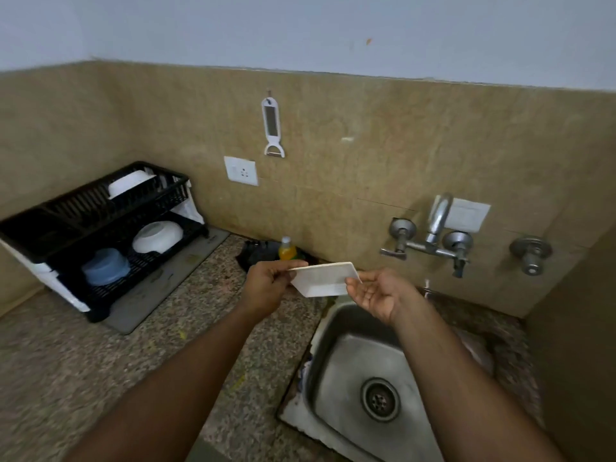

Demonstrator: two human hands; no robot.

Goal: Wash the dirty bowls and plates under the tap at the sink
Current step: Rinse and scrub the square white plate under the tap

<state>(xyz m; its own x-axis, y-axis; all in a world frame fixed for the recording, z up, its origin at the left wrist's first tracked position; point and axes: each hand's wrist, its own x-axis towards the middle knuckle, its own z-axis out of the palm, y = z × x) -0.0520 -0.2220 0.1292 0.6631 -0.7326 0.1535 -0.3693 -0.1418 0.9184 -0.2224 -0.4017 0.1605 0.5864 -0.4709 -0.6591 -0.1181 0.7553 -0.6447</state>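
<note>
A white square plate (pixel 323 280) is held in the air above the left rear corner of the steel sink (pixel 353 331). My left hand (pixel 271 286) pinches its left edge between thumb and fingers. My right hand (pixel 375 293) is palm up with relaxed fingers, touching the plate's right corner. The tap (pixel 438 225) is on the wall to the right of the plate; I see no water running. The sink basin holds no dishes.
A black two-tier dish rack (pixel 40 228) stands on a grey mat at the left, holding a white plate (pixel 131 183), a white bowl (pixel 158 236) and a blue bowl (pixel 106 266). A yellow soap bottle (pixel 287 250) stands behind the hands. A peeler (pixel 273 128) hangs on the wall.
</note>
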